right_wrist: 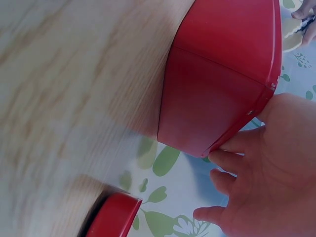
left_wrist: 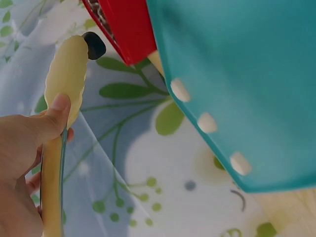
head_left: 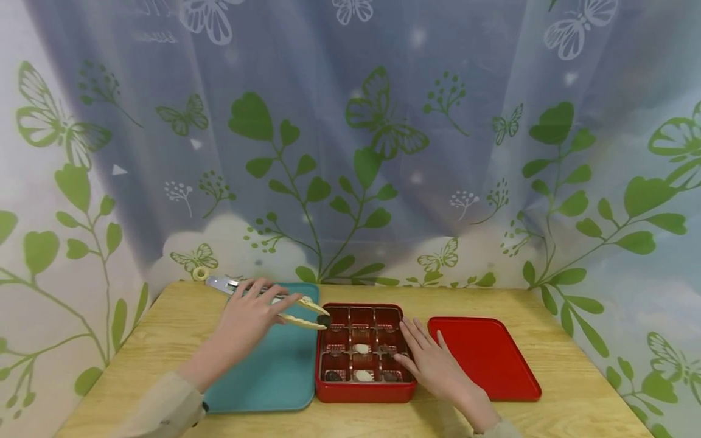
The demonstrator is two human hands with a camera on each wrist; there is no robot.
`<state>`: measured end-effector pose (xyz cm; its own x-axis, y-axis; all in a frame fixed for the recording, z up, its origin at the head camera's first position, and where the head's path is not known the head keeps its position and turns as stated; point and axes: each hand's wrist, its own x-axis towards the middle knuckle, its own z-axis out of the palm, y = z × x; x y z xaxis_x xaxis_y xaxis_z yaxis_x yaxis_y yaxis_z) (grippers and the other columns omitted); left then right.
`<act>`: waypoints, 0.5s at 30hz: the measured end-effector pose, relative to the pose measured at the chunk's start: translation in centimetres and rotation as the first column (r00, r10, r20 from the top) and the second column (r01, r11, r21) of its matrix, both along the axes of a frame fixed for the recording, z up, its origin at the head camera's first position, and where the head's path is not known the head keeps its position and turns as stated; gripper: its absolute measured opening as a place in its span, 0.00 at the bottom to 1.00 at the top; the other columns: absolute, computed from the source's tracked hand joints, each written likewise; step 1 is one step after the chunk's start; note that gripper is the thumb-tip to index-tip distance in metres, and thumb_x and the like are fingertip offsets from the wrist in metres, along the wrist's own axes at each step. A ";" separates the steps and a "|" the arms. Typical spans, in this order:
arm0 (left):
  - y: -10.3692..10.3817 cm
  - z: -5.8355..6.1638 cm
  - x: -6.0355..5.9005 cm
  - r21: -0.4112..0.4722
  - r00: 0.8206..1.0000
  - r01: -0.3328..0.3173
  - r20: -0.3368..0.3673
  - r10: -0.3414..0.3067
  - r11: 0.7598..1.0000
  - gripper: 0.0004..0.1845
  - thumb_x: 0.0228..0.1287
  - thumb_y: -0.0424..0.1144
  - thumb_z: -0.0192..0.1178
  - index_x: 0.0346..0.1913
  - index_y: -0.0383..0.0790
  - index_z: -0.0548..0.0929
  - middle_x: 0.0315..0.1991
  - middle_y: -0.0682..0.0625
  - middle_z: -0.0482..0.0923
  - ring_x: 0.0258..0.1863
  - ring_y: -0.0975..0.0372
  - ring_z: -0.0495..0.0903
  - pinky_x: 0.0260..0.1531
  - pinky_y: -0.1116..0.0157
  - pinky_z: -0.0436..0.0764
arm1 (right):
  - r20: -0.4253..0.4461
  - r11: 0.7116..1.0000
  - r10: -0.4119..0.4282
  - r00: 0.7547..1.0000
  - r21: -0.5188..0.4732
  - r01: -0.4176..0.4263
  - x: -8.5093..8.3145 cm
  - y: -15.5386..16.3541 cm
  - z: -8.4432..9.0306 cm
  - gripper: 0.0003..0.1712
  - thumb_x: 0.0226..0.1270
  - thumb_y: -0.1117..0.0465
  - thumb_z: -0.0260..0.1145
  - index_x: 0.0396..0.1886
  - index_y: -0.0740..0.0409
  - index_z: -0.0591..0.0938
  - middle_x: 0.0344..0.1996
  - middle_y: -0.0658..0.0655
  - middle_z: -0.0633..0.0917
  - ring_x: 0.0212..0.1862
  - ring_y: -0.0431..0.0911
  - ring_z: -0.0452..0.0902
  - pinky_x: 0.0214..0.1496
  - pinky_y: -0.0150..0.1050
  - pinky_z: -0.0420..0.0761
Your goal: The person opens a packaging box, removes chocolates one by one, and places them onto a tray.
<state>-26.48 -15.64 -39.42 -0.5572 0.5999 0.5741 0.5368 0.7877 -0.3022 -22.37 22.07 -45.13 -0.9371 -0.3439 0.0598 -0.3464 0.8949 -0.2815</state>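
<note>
My left hand [head_left: 253,313] grips metal tongs [head_left: 221,285] with pale yellow tips, over the teal tray. Pinched between the tips is a small dark piece [head_left: 324,319], perhaps chocolate, at the left rim of an open red box [head_left: 364,394]. Clear dividers split the box into several compartments. White pieces [head_left: 361,348] sit in the middle column, and dark pieces [head_left: 333,376] lie in other front compartments. My right hand [head_left: 432,363] rests on the box's right rim, fingers extended; the right wrist view shows them along the red wall [right_wrist: 212,98].
Left of the box lies the teal tray [head_left: 268,377]; three white pieces [left_wrist: 207,122] line one edge in the left wrist view. A red lid [head_left: 487,359] lies right of the box on the wooden table [head_left: 137,365]. Behind hangs a patterned curtain [head_left: 328,201].
</note>
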 end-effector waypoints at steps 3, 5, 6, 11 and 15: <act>-1.4 -0.2 0.2 0.027 0.999 -0.034 0.013 0.034 0.999 0.30 0.49 0.48 0.76 0.60 0.59 0.84 0.48 0.54 0.82 0.51 0.53 0.77 0.54 0.48 0.76 | -0.001 1.000 0.000 1.000 0.002 0.000 0.0 0.0 -0.1 0.43 0.79 0.41 0.53 0.81 0.60 0.56 0.80 0.61 0.54 0.81 0.59 0.45 0.75 0.70 0.47; -2.4 -0.4 0.3 0.048 0.999 -0.042 0.012 0.042 0.998 0.30 0.48 0.47 0.77 0.59 0.58 0.85 0.48 0.54 0.82 0.51 0.52 0.76 0.54 0.48 0.75 | -0.007 1.000 0.001 1.000 0.004 -0.001 -0.1 0.1 -0.1 0.43 0.79 0.40 0.53 0.81 0.60 0.57 0.80 0.61 0.55 0.81 0.59 0.46 0.75 0.70 0.47; -2.9 -0.5 0.3 0.058 0.999 -0.041 0.010 0.040 0.997 0.31 0.47 0.46 0.78 0.59 0.57 0.85 0.47 0.53 0.82 0.51 0.51 0.76 0.53 0.48 0.75 | -0.009 1.000 0.000 1.000 0.005 0.000 -0.1 0.1 -0.2 0.43 0.79 0.40 0.53 0.81 0.60 0.57 0.80 0.60 0.55 0.81 0.59 0.46 0.75 0.70 0.47; -5.8 -1.0 0.8 0.069 0.997 -0.068 -0.019 0.069 0.995 0.31 0.44 0.46 0.78 0.57 0.55 0.86 0.46 0.52 0.82 0.50 0.51 0.77 0.50 0.48 0.76 | -0.009 1.000 0.002 1.000 0.007 -0.002 -0.1 0.1 -0.2 0.43 0.79 0.39 0.53 0.81 0.60 0.57 0.80 0.61 0.55 0.81 0.59 0.46 0.75 0.71 0.48; -8.2 -1.6 0.9 0.039 0.993 -0.116 -0.025 0.117 0.993 0.30 0.44 0.46 0.78 0.57 0.55 0.87 0.45 0.52 0.82 0.48 0.50 0.77 0.48 0.48 0.76 | 0.001 1.000 -0.001 1.000 0.001 0.001 0.0 0.0 -0.1 0.43 0.79 0.39 0.53 0.81 0.60 0.57 0.80 0.60 0.55 0.81 0.59 0.46 0.75 0.71 0.47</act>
